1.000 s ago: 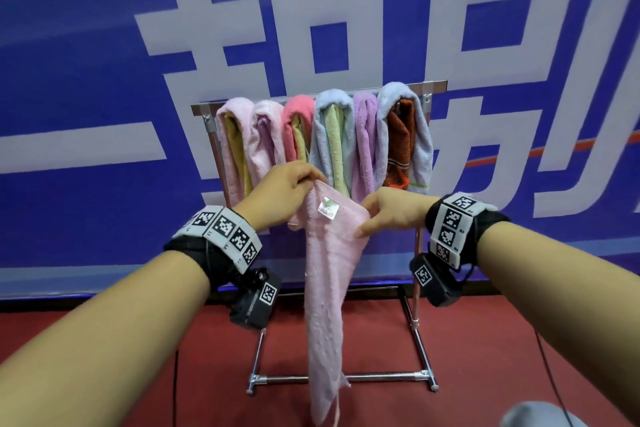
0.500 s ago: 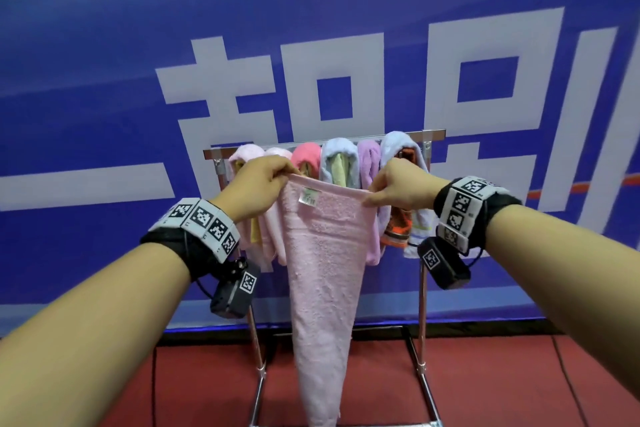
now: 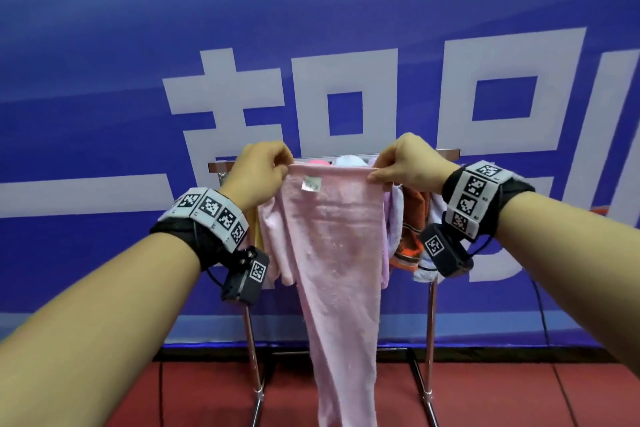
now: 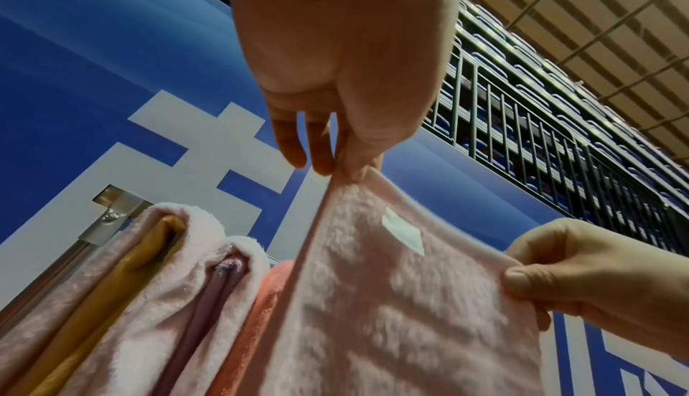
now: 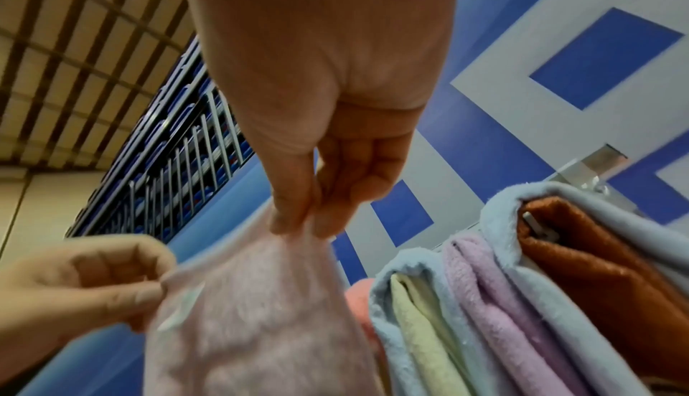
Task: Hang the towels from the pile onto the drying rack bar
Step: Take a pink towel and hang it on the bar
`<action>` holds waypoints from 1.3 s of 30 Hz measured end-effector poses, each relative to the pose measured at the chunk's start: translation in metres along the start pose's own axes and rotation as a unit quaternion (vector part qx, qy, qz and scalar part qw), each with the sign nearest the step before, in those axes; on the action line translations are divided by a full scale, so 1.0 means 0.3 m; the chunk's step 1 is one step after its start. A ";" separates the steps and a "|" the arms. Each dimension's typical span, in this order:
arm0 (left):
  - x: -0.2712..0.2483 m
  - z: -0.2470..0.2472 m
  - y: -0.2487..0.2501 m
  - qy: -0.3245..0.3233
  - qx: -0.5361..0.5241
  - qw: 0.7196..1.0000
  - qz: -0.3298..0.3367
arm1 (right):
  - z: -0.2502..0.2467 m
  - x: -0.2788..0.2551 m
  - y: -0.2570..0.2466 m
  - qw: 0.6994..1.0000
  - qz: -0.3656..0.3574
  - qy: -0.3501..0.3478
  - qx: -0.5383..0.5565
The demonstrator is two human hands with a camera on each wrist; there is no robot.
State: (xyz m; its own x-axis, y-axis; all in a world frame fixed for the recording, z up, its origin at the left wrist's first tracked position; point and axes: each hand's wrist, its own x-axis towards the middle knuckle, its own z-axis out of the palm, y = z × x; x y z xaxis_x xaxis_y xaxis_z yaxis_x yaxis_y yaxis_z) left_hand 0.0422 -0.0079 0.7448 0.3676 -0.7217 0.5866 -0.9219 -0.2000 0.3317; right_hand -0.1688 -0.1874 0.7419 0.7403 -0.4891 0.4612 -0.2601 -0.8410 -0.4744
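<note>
A pale pink towel [image 3: 332,239] with a small white label hangs stretched between my hands, its top edge level with the rack bar [image 3: 448,152] and in front of it. My left hand [image 3: 263,170] pinches the towel's top left corner; my right hand [image 3: 403,163] pinches the top right corner. The left wrist view shows the left hand [image 4: 347,163] pinching the pink towel [image 4: 391,299]. The right wrist view shows the right hand [image 5: 302,222] pinching the same towel [image 5: 253,314]. Several towels [image 5: 484,299] in pink, yellow, blue, lilac and orange hang folded over the bar.
The metal rack's legs [image 3: 429,340] stand on a red floor [image 3: 519,399] against a blue banner wall [image 3: 311,28] with white characters. Bare bar ends show at the left [image 4: 115,205] and the right [image 5: 596,166]. A railing [image 4: 559,137] runs above the banner.
Both hands have raised the pink towel from waist height to bar level and pulled its top edge wide and taut. The view has tilted up.
</note>
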 end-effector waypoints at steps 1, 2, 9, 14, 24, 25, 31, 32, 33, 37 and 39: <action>0.003 0.007 -0.005 0.007 -0.002 1.000 0.001 | -0.001 0.003 0.007 1.000 -0.002 0.007 0.000; 0.005 0.015 -0.008 0.005 -0.003 1.000 0.005 | -0.001 0.006 0.013 1.000 -0.008 0.018 0.004; 0.026 0.042 -0.026 -0.003 -0.016 1.000 0.017 | 0.004 0.030 0.037 0.999 -0.029 0.014 -0.009; 0.032 0.050 -0.041 -0.011 -0.029 0.999 0.019 | 0.006 0.042 0.050 1.000 -0.009 0.006 -0.023; 0.023 0.045 -0.060 -0.036 -0.115 0.992 0.029 | 0.013 0.037 0.034 0.993 -0.003 0.011 0.116; 0.024 0.045 -0.059 -0.038 -0.113 0.992 0.032 | 0.016 0.036 0.031 0.993 -0.009 0.005 0.115; 0.027 0.054 -0.065 -0.048 -0.080 0.994 0.062 | 0.012 0.030 0.019 0.992 -0.005 -0.055 0.113; 0.027 0.057 -0.065 -0.054 -0.067 0.994 0.070 | 0.009 0.030 0.020 0.993 -0.004 -0.068 0.099; 0.028 0.061 -0.064 -0.061 -0.053 0.994 0.075 | 0.010 0.030 0.022 0.994 -0.004 -0.077 0.079; 0.032 0.079 -0.049 -0.110 0.006 0.990 0.087 | 0.033 0.034 0.018 0.996 -0.003 -0.086 0.018; 0.032 0.086 -0.039 -0.129 0.035 0.987 0.090 | 0.045 0.035 0.010 0.994 0.003 -0.112 0.000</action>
State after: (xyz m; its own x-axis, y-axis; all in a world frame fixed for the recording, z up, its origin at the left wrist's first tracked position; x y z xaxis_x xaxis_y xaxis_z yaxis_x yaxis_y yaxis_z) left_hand 0.0534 -0.0295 0.7275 0.1627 -0.8922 0.4213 -0.9790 -0.0928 0.1816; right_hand -0.1534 -0.1920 0.7354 0.8578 -0.4311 0.2800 -0.2654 -0.8379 -0.4770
